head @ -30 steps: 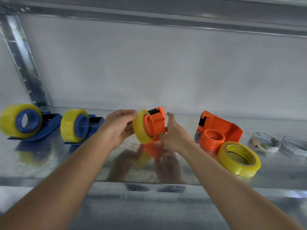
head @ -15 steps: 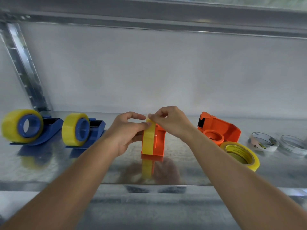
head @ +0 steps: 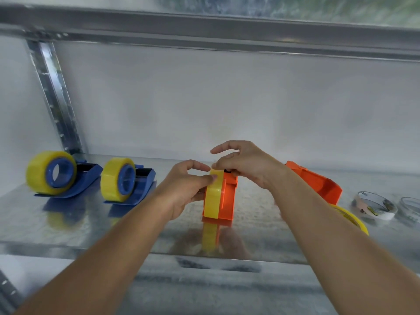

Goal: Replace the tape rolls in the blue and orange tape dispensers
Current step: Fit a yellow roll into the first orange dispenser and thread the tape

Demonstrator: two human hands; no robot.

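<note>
Right hand [head: 245, 164] raised; two blue dispensers [head: 68, 178].

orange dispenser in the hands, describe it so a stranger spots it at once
On the metal shelf, look at the middle. The orange dispenser stands upright, loaded with a yellow tape roll, gripped by both hands; the other orange dispenser holds no roll.
</note>
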